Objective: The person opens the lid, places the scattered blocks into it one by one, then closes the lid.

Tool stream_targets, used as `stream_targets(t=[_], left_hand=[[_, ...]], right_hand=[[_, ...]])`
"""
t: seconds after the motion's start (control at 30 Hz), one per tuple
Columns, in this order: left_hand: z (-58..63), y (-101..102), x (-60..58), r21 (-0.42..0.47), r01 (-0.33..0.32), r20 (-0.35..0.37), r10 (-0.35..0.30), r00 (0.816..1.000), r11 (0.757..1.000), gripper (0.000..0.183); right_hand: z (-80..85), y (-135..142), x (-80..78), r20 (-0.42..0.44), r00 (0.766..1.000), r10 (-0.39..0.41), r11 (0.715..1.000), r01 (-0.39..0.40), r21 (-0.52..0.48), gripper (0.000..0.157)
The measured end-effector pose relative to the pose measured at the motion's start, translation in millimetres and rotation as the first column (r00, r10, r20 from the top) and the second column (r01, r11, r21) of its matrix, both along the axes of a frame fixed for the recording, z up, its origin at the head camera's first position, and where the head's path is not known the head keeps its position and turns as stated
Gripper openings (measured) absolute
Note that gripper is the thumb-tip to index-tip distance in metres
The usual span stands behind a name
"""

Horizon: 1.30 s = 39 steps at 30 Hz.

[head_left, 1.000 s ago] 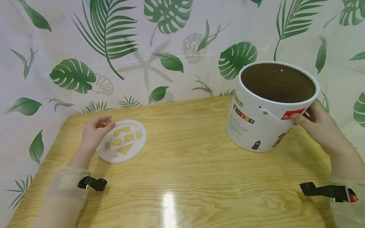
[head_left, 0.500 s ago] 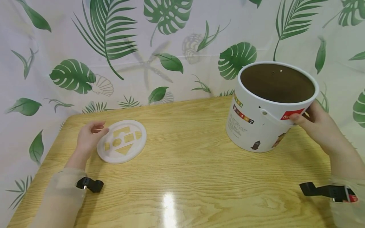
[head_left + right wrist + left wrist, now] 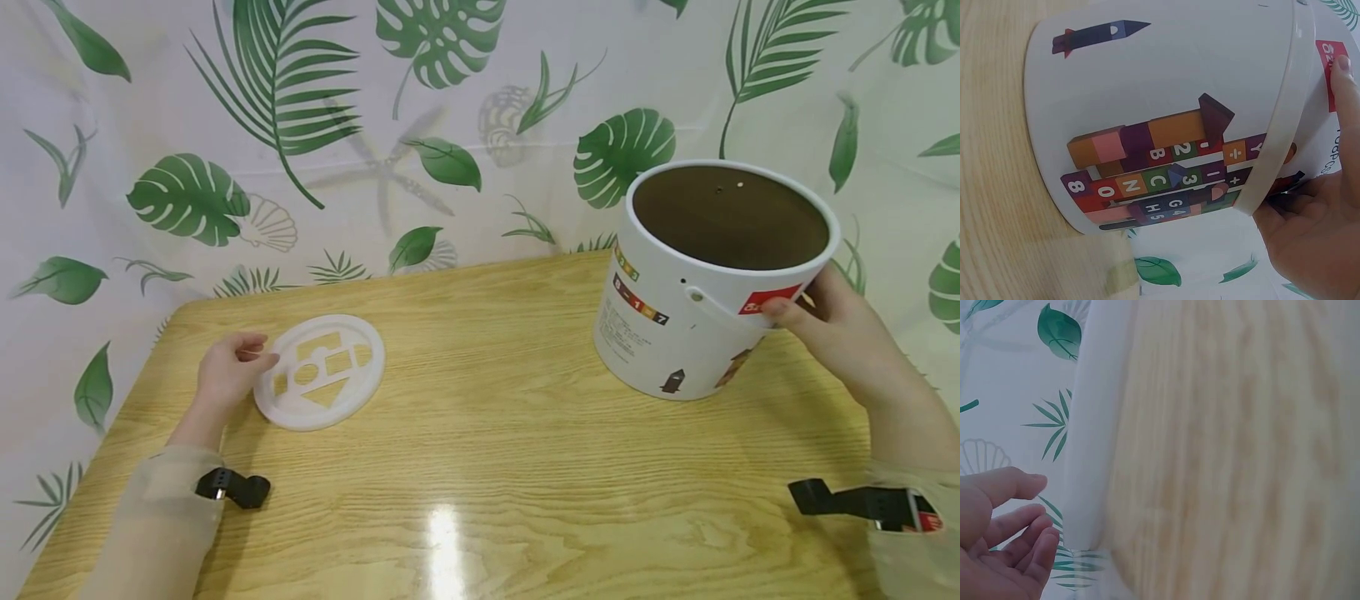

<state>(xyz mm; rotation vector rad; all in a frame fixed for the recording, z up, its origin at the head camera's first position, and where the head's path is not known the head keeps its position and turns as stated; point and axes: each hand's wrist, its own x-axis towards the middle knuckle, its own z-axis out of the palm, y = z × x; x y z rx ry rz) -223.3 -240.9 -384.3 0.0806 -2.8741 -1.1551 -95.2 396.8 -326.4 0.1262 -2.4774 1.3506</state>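
A white plastic bucket (image 3: 660, 333) with block pictures printed on its side stands at the right of the table, its brown inside facing up. My right hand (image 3: 847, 333) grips its right side near the rim, thumb on the red label and the other fingers behind, partly hidden. The bucket's white handle (image 3: 1275, 125) hangs down against the wall. At the left lies a round white lid (image 3: 360, 392) with cut-out shapes. Beside its left edge is my left hand (image 3: 225, 371), fingers loosely bent; in the left wrist view a gap shows between fingertips and lid.
The wooden table (image 3: 480, 433) has its back edge against a leaf-printed cloth (image 3: 480, 167). A black wrist camera (image 3: 234, 486) sits on the left sleeve, another black camera (image 3: 855, 504) on the right.
My left hand has moved left and down, off the lid's upper part to beside its left edge, and its fingers have drawn together a little. The right hand and bucket stay put.
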Motion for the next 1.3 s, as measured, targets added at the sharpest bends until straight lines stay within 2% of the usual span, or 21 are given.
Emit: stream_targets(t=[0.37,0.73,1.1,1.3], left_hand=[[-4.7,-2.9,-1.0,-0.106,0.01,-0.018,-0.012,1.0,0.994,0.038],[-9.0,-2.6,-3.8,-0.11,-0.05,0.042,0.055,0.998,0.993,0.037],[-5.5,-1.2,-2.5,-0.14,-0.083,0.046,0.09,0.995,0.987,0.033],[0.4,4.6,-1.9,-0.139,-0.096,0.044,0.103,0.994,0.986,0.032]], right_hand=[[1.4,-0.2,0.8,-0.006,1.0,0.03,1.0,-0.03,-0.002,0.069],[1.8,-0.7,1.3,0.001,1.0,0.024,1.0,-0.024,0.001,0.069],[1.0,-1.0,0.9,0.008,1.0,0.006,1.0,-0.006,-0.001,0.069],[0.7,-0.4,0.4,0.002,1.0,0.013,1.0,-0.013,-0.009,0.07]])
